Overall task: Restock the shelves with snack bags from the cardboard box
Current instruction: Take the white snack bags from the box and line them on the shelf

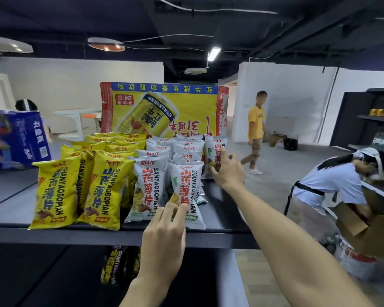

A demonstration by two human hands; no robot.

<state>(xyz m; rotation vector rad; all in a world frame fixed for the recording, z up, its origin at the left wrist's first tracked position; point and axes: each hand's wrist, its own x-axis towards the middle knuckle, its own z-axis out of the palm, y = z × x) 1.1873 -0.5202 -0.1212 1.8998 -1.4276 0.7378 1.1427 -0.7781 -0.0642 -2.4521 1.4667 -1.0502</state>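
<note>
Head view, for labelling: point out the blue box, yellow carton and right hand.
blue box (18,140): head view, its front face.
yellow carton (164,109): head view, its printed front.
right hand (227,171): head view, back of hand.

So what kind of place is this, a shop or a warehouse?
Most likely a shop being stocked, or a mock-up of one. A dark shelf holds rows of yellow snack bags and white snack bags, a drinks carton stands behind them, and another shelf unit at right carries goods.
</note>
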